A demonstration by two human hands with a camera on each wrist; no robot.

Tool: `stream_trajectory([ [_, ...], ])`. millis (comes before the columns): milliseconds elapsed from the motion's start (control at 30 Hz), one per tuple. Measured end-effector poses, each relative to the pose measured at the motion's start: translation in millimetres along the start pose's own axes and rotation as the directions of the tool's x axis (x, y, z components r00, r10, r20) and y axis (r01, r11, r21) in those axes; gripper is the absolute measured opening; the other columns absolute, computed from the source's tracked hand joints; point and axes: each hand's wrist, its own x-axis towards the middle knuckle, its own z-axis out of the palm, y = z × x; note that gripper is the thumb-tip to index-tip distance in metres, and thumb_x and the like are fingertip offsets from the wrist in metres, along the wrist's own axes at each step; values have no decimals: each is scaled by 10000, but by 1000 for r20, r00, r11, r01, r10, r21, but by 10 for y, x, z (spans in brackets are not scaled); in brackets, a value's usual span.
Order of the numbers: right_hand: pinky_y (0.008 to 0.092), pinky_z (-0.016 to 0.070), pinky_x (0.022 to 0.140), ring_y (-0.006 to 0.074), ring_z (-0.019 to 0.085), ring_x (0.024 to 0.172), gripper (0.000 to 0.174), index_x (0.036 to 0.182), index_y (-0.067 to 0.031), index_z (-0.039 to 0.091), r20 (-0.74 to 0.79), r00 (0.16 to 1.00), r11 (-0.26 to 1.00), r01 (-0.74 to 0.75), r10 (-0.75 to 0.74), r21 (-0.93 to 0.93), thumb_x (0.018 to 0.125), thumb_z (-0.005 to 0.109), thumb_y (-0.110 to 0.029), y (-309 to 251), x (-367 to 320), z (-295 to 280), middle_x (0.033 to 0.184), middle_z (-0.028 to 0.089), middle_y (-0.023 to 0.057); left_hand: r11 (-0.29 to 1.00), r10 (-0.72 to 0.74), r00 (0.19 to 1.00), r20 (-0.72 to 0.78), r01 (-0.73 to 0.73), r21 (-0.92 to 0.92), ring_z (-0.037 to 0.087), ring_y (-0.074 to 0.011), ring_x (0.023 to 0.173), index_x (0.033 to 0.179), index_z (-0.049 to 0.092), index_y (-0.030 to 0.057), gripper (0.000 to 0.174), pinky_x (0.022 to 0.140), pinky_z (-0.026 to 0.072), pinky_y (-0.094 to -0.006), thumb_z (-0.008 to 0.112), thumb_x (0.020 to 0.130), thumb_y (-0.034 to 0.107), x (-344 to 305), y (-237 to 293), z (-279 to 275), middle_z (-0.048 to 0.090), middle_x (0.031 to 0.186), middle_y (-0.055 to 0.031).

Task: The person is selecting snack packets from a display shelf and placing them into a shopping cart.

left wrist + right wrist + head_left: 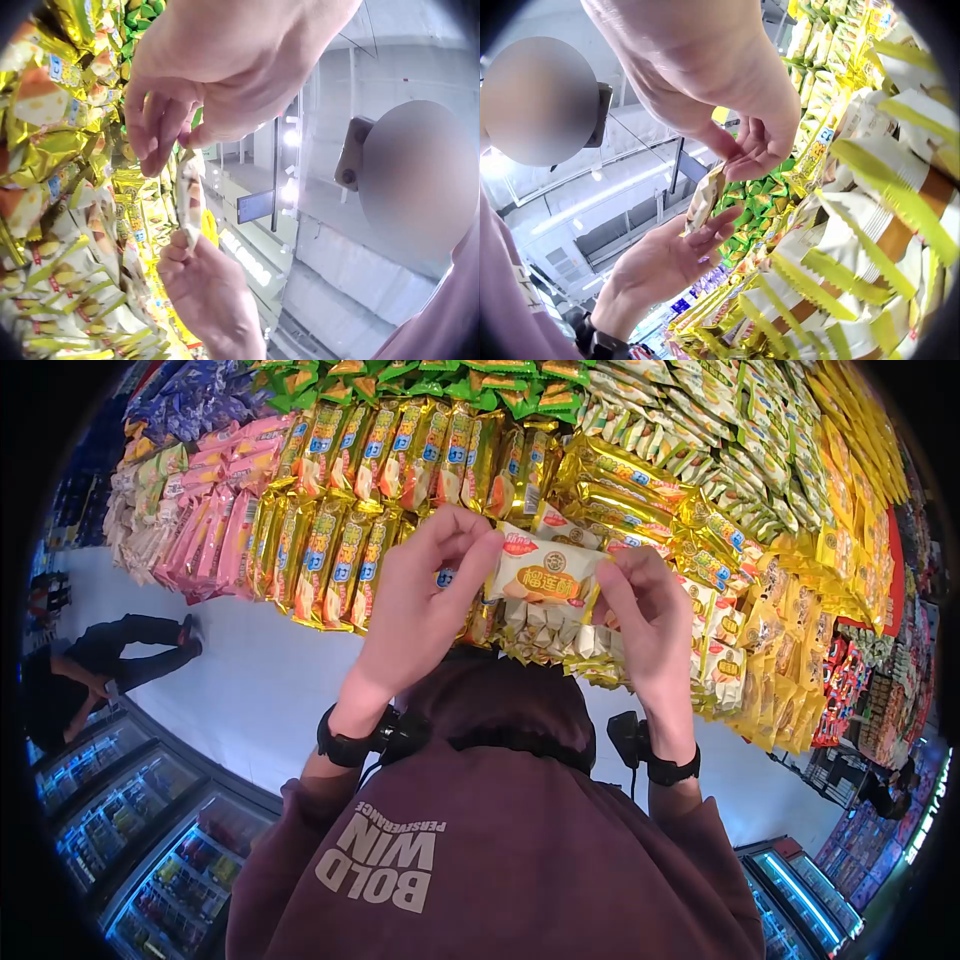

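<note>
A white and yellow snack packet [545, 574] is stretched between both hands in the head view, its printed face toward the camera. The left hand [425, 595] pinches one end between thumb and fingers, and the right hand [645, 615] pinches the other. Seen edge-on in the left wrist view, the packet [190, 196] hangs between the left hand [225, 67] and the right hand [214, 296]. In the right wrist view the packet [705, 199] runs from the right hand [712, 82] to the left hand [649, 270].
Rows of gold packets [330, 550], pink packets [215, 540] and green packets [520, 385] lie just beyond the hands. Yellow packets [790, 660] hang at the right. Glass-front coolers [170, 860] stand at lower left, and a person in dark clothes [70, 675] is at far left.
</note>
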Motion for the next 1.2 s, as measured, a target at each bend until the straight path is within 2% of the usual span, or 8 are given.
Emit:
stream_trajectory([
  [133, 222, 412, 593, 54, 510, 663, 122, 945, 15, 556, -33, 998, 999, 46, -47, -14, 997, 587, -91, 52, 60, 1, 782, 551, 1, 984, -142, 990, -20, 139, -111, 538, -29, 705, 1026, 560, -13, 189, 619, 452, -222, 563, 1017, 175, -39, 54, 126, 618, 836, -15],
  [300, 216, 376, 572, 31, 485, 670, 105, 950, -1, 545, -52, 998, 998, 29, -32, -55, 1001, 580, -86, 36, 74, -7, 768, 529, -19, 859, -339, 918, 207, 391, -331, 594, -74, 639, 1030, 533, -8, 204, 540, 480, -220, 553, 1022, 195, -20, 181, 84, 597, 810, -34],
  [400, 216, 404, 586, 32, 504, 691, 94, 980, -4, 539, -81, 996, 993, 31, -40, -117, 1000, 581, -86, 21, 103, -25, 777, 541, -17, 863, -361, 894, 265, 428, -269, 599, -89, 596, 1024, 513, 5, 199, 499, 475, -220, 546, 1027, 201, -51, 169, 48, 587, 803, -40],
  [600, 241, 480, 618, 77, 559, 685, 153, 1101, -1, 479, -85, 984, 981, -147, 159, 125, 992, 571, -57, -71, 11, 33, 812, 589, 29, 904, -272, 933, 237, 332, -271, 538, -66, 534, 1005, 496, 25, 165, 459, 412, -209, 535, 1031, 183, -19, 75, 72, 564, 729, -15],
  [800, 259, 476, 587, 92, 566, 640, 203, 1118, 16, 471, -80, 990, 990, -112, 119, 87, 958, 595, -3, 59, 16, 2, 826, 632, 64, 963, -254, 964, 80, 260, -76, 497, -57, 515, 941, 519, 18, 167, 476, 376, -224, 544, 1023, 161, 22, 46, 124, 544, 670, -3],
  [1000, 307, 490, 600, 130, 590, 618, 271, 1143, 25, 515, -103, 995, 958, -15, -15, -288, 921, 659, -34, 44, 59, -42, 766, 598, 95, 971, -194, 979, 68, 181, 157, 571, -165, 522, 913, 521, -35, 181, 503, 415, -315, 561, 997, 120, 153, 29, 231, 585, 655, -102],
  [1100, 353, 501, 620, 213, 608, 638, 345, 1201, 19, 533, -38, 998, 863, 20, -45, -506, 908, 686, -81, 20, 109, -38, 780, 604, 128, 948, -135, 987, 85, 104, 302, 543, -103, 552, 943, 517, -29, 154, 516, 415, -286, 553, 1006, 107, 245, -15, 256, 578, 670, -71],
  [1200, 398, 507, 651, 308, 617, 692, 407, 1228, 11, 549, 25, 999, 806, 41, -32, -590, 885, 715, -132, 30, 139, -57, 810, 613, 161, 895, 62, 997, 49, -77, 440, 593, -134, 580, 935, 533, -51, 157, 539, 443, -303, 570, 989, 92, 284, -160, 262, 629, 702, -119],
])
